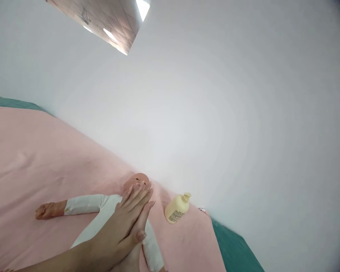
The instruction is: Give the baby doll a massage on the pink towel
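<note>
Okay, so going off the head view, both hands are low in the shot, laid together over a doll (109, 209). The left hand (123, 226) is the easier one to read: back of it facing up, fingers stretched out flat side by side, thumb reaching across the other hand. The right hand (140, 223) sits mostly behind it, so its exact finger pose and how tight its grip is can't be told. The palms look pressed together; whatever might be between them is hidden.

The doll lies on its back on a pink sheet (56, 147), in a white outfit, one arm stretched out to the left of the shot and the other sleeve (153, 247) angling down past the hands. Fingertips overlap the lower part of its face from this angle, but whether they actually touch it is hard to say.

Just right of the doll there's a pale yellow bottle (177, 210) with a spout-like top and a printed label, well apart from the hands. Teal fabric (232, 245) peeks out past the sheet's edge, a pale wall (215, 94) runs behind, and a pinkish panel (107, 19) with bright patches hangs up top.
</note>
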Demonstrator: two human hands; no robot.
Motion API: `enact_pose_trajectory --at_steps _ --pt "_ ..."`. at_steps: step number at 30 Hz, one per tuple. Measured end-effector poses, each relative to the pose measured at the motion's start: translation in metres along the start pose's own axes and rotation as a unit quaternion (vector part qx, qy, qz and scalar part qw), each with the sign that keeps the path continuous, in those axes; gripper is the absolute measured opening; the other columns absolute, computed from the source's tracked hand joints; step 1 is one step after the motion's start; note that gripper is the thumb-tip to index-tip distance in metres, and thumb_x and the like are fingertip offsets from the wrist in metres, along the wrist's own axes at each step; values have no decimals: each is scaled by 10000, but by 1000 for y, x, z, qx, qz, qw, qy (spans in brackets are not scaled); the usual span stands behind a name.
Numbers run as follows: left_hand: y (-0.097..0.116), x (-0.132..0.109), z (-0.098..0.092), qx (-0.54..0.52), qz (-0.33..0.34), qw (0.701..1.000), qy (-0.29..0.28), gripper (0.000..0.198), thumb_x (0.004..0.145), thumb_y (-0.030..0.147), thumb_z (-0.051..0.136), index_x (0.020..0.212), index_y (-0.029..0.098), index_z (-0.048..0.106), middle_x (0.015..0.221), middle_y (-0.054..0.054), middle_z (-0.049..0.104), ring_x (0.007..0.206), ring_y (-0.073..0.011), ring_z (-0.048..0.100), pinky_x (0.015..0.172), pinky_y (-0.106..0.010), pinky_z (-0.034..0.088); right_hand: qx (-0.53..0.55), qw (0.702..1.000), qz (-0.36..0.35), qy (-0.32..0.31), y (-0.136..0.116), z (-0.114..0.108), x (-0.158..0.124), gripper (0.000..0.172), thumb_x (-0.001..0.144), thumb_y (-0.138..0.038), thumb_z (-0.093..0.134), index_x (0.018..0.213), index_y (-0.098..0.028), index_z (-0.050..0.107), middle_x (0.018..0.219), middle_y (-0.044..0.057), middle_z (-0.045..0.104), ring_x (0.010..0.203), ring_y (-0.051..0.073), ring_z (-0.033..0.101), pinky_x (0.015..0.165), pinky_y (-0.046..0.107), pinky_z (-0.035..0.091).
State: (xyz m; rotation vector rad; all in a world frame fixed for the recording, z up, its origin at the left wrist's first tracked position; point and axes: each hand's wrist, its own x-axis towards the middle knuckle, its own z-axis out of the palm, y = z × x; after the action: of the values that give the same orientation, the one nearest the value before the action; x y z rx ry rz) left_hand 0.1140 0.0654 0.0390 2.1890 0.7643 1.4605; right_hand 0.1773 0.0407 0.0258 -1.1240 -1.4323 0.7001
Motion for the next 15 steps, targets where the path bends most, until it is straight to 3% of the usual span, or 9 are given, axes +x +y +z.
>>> enact_pose_trajectory --at_steps 2,5,8,11,13,15 --pt "-5 8 -16 -7 -12 1000 -21 645 1059 577 230 1636 299 161 1674 -39 233 1540 -289 197 1254 -541 149 115 993 37 -18 -14 3 9 816 988 -647 -78 1582 -291 353 1516 57 515 1395 216 501 1109 493 473" --pt "-21 11 -17 -21 -67 997 -20 589 1081 499 232 1636 317 150 1675 -30 232 1534 -263 224 1244 -503 234 237 966 93 -29 -22 3 18 853 965 -699 -70 1579 -291 360 1560 66 464 1422 212 465 1165 475 409" --pt "-36 -3 0 -4 -32 999 -32 658 1063 551 221 1645 296 52 1688 -56 173 1542 -309 168 1240 -552 207 225 969 96 -15 -8 -1 16 863 939 -750 -53 1580 -336 349 1586 39 425 1433 229 450 1163 492 405" --pt "-37 -15 8 2 45 996 -81 861 988 709 249 1643 224 -29 1688 -124 85 1536 -389 109 1217 -625 167 167 986 29 7 13 -7 15 904 884 -860 68 1594 -354 310 1593 20 409 1475 255 381 1166 500 403" --pt "-32 -12 -3 -6 75 987 -144 1023 900 814 337 1642 200 -6 1678 -153 95 1526 -415 136 1208 -629 180 111 994 -4 10 22 -12 21 968 839 -913 117 1601 -343 295 1588 26 416 1476 267 380 1157 485 420" --pt "-26 -1 -26 -8 39 977 -211 952 917 771 405 1641 225 114 1668 -121 193 1528 -365 194 1231 -587 151 75 997 20 -15 24 -21 32 977 849 -897 70 1602 -320 302 1568 50 449 1438 266 444 1129 472 455"
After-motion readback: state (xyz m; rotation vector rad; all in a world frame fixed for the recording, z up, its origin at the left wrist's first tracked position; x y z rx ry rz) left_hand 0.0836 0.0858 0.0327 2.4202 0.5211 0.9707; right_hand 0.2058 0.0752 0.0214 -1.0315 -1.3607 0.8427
